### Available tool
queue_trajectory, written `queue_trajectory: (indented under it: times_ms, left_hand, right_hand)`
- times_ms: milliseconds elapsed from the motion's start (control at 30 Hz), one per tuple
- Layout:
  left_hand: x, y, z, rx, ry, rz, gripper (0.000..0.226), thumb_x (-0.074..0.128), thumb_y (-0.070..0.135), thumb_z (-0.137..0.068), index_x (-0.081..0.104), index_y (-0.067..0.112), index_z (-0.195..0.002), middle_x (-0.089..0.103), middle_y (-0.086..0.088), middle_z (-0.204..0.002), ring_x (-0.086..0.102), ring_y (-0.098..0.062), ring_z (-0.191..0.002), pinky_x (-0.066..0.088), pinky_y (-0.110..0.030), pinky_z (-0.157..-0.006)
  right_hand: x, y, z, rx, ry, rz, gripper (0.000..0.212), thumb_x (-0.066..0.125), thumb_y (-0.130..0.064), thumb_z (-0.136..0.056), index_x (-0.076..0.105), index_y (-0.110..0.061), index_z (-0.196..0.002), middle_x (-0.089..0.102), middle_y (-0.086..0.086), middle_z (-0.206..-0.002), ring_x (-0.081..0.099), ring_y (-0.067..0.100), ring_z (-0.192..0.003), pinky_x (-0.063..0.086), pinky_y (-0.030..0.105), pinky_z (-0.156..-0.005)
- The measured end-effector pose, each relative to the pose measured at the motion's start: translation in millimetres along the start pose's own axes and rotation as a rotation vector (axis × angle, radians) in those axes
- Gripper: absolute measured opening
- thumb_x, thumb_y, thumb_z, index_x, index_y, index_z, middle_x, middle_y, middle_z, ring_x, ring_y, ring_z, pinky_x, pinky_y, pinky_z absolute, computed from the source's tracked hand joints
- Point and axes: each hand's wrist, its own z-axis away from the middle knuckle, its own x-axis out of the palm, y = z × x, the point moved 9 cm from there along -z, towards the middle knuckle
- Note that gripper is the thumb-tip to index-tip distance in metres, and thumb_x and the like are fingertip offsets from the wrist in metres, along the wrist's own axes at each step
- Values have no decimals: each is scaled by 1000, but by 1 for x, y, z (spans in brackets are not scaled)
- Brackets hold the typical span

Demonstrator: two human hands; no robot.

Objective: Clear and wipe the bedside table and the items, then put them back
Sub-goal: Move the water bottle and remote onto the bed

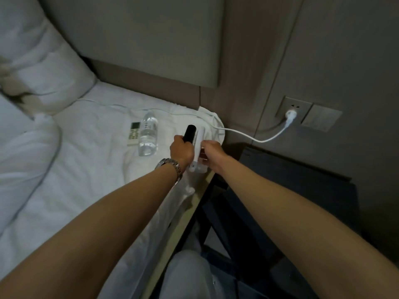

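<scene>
Over the bed's right edge, my left hand [181, 148] grips a black remote control [190, 133] that points away from me. My right hand [212, 151] is closed on a white object [199, 137] right beside the black one; what it is I cannot tell. A clear water bottle [148, 133] lies on the white sheet [86, 169] to the left of my hands, with a white air-conditioner remote [134, 133] next to it. The dark bedside table [302, 175] stands to the right, below my right forearm.
A white cable [254, 138] runs from a plug [290, 115] in the wall socket across to the bed. A pillow [43, 67] lies at the back left and a duvet [23, 165] at the left. The padded headboard [151, 50] is behind.
</scene>
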Motion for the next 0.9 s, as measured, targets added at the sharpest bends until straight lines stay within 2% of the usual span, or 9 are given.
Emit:
queue_trajectory:
  times_ms: [67, 167, 267, 333, 433, 567, 733, 833, 900]
  left_hand:
    - [-13, -1, -15, 22, 32, -15, 31, 44, 21, -101, 50, 9, -128, 59, -17, -129, 58, -34, -115, 46, -39, -98]
    - [-30, -3, -33, 31, 111, -68, 31, 45, 15, -98, 50, 7, -127, 60, -18, -126, 59, -35, -115, 47, -38, -94]
    - [-45, 4, -46, 72, 199, -109, 31, 48, 11, -95, 51, 3, -126, 62, -19, -122, 60, -35, -112, 48, -38, -93]
    - [-53, 8, -56, 111, 231, -138, 31, 50, 9, -92, 52, 2, -122, 63, -20, -118, 61, -35, -108, 49, -39, -90]
    - [-63, 6, -73, 129, 250, -197, 32, 51, 10, -88, 57, 4, -119, 62, -19, -116, 62, -34, -104, 51, -39, -86]
    - [-61, -1, -90, 121, 235, -278, 24, 51, 15, -90, 63, 2, -106, 65, -19, -107, 64, -33, -98, 52, -42, -84]
    - [-46, -3, -90, 101, 184, -364, 25, 47, 14, -96, 65, -2, -106, 66, -20, -111, 64, -34, -104, 51, -38, -89]
    - [-40, -6, -87, 111, 182, -373, 26, 47, 10, -97, 62, -4, -112, 63, -21, -119, 62, -34, -108, 47, -35, -90]
    - [-39, -9, -87, 113, 187, -369, 27, 48, 9, -96, 60, -4, -116, 60, -21, -122, 62, -34, -109, 48, -36, -92]
  right_hand:
    - [22, -2, -10, -12, -32, 33, 29, 42, -10, -99, 64, -6, -117, 70, 14, -98, 68, 28, -85, 59, 36, -69]
    - [49, -5, -30, -57, -25, 75, 30, 41, -13, -98, 64, -5, -116, 69, 22, -109, 68, 37, -98, 59, 48, -85]
    - [72, -10, -49, -100, -8, 84, 33, 44, -22, -98, 63, -7, -120, 67, 22, -115, 68, 36, -99, 60, 47, -83]
    - [83, -20, -51, -143, -12, 84, 33, 47, -25, -99, 60, -9, -125, 68, 14, -119, 68, 27, -99, 60, 41, -82]
    - [93, -32, -60, -186, 7, 99, 34, 47, -21, -102, 52, -14, -135, 60, 0, -114, 61, 16, -92, 51, 16, -59]
    - [108, -32, -75, -211, 11, 150, 21, 44, -20, -99, 63, -19, -108, 70, 11, -107, 68, 27, -92, 60, 39, -79]
    - [102, -21, -85, -158, -31, 159, 21, 41, -5, -99, 61, -7, -96, 62, 11, -92, 61, 23, -83, 53, 29, -64]
    - [103, -14, -94, -144, -63, 272, 19, 45, 1, -95, 59, -12, -94, 65, 15, -108, 63, 30, -100, 56, 44, -88]
    - [104, -16, -92, -159, -90, 295, 20, 46, 2, -93, 59, -13, -89, 65, 13, -103, 62, 28, -99, 56, 40, -85]
